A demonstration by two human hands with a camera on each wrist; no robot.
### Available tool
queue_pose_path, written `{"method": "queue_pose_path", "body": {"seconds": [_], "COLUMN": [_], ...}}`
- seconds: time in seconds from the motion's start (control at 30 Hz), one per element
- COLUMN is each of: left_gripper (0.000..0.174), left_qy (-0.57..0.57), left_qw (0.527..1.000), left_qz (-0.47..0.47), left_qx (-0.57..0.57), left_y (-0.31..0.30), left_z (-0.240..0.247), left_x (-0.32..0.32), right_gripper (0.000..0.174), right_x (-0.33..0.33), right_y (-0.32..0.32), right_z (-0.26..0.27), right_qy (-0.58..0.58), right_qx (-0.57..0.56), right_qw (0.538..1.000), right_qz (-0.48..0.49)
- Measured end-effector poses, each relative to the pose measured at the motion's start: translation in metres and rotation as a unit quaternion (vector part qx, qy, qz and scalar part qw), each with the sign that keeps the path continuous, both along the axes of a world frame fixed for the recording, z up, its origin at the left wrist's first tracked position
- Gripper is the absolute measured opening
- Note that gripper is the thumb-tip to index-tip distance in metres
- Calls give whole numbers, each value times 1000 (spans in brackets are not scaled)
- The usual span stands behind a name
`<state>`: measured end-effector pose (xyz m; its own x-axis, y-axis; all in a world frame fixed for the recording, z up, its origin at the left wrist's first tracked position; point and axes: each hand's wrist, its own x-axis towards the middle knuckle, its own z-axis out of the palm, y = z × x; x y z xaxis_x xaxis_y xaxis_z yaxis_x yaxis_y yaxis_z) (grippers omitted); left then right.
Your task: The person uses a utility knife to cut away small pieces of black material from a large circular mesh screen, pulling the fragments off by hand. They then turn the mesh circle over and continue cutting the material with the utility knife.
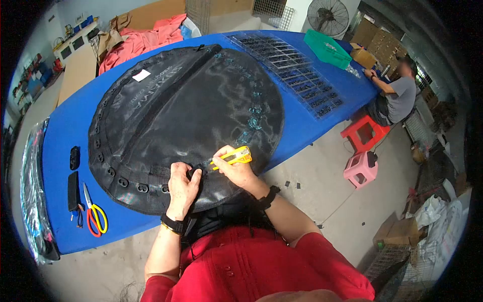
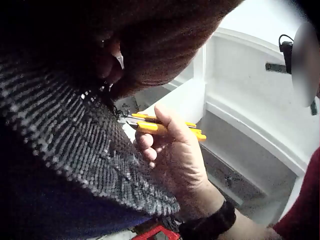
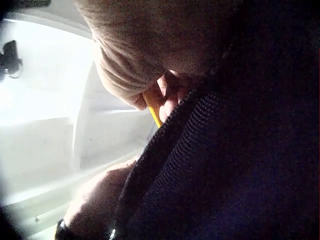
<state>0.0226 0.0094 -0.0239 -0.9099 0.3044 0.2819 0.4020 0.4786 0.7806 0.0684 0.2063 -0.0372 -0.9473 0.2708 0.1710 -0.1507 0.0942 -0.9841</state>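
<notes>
A large round black mesh sheet (image 1: 216, 121) covers much of the blue table (image 1: 63, 201), with buckle-like black clips (image 1: 143, 188) along its rim. At its near edge my left hand (image 1: 183, 187) pinches the mesh between thumb and curled fingers; the fingertips are partly hidden. Close to the right of it, my right hand (image 1: 235, 170) grips yellow thread snips (image 1: 237, 155). In the left wrist view, the blades of the snips (image 2: 155, 128) point at dark thread ends beside the left fingers. Only a yellow sliver of the snips (image 3: 154, 109) shows in the right wrist view.
Scissors (image 1: 94, 214) with red and yellow handles lie at left beside a black strap piece (image 1: 73, 191). Clear-wrapped goods (image 1: 35, 196) line the left edge. Farther back are a compartment tray (image 1: 292, 65) of small black parts and a green bin (image 1: 327, 49). Another person (image 1: 397, 93) sits at far right.
</notes>
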Motion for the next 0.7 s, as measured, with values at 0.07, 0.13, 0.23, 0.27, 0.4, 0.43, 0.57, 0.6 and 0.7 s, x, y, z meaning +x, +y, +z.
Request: {"method": "queue_pose_path", "body": {"seconds": [0.07,0.13,0.23,0.27,0.4,0.43,0.57,0.6,0.7], "left_gripper": [28,28,28,28,27,27,27,27,26], "left_qy": [1,-7,20,33,37,35,43,46,51], "left_qw": [1000,1000,1000,999,999,999,999,999,998], "left_qz": [-5,-5,-6,-7,-9,-9,-9,-9,-9], "left_qx": [-2,-11,-19,-22,-22,-23,-16,-16,-19], "left_y": [-1,0,-1,-1,-1,-2,-1,-1,-1], "left_z": [0,3,-2,-4,-5,-4,-5,-6,-7], "left_x": [1,2,0,-1,-1,-1,0,-1,-1], "right_gripper": [11,11,17,18,15,13,12,12,12], "right_x": [2,5,7,5,7,8,8,8,7], "right_y": [-2,-3,-2,0,-2,-3,-3,-3,-3], "right_z": [2,7,11,5,10,15,13,13,8], "right_qy": [-9,-8,-17,-12,-14,-13,-1,3,16], "right_qx": [-8,-18,10,9,-3,-4,-8,-11,-20], "right_qw": [1000,1000,1000,1000,1000,1000,1000,1000,1000], "right_qz": [-1,-1,13,13,9,5,5,6,7]}}
